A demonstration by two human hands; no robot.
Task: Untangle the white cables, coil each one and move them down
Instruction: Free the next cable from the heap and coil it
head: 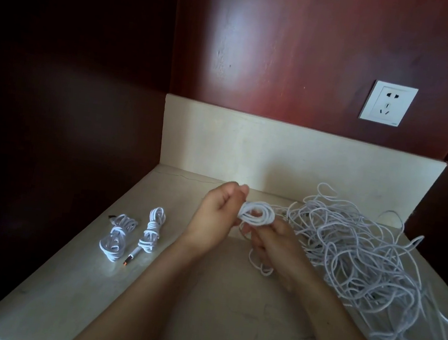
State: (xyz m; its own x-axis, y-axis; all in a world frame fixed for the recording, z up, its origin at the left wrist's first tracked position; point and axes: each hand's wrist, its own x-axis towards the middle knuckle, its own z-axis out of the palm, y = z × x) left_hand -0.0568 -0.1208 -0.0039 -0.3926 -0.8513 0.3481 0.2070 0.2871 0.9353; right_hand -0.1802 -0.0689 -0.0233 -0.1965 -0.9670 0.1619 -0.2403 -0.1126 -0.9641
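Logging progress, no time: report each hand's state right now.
Left hand: fingers curled, holding the white cable coil.
Right hand: fingers curled, gripping the same coil from below.

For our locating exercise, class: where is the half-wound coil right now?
In the head view, mid-frame, the half-wound coil is held between the left hand and right hand above the counter, just left of the tangled pile.

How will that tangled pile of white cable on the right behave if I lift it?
Probably floppy: the tangled pile lies in loose, sagging loops on the counter. Likely light, since the strands look thin. Pulling one strand would probably drag others, because loops cross everywhere.
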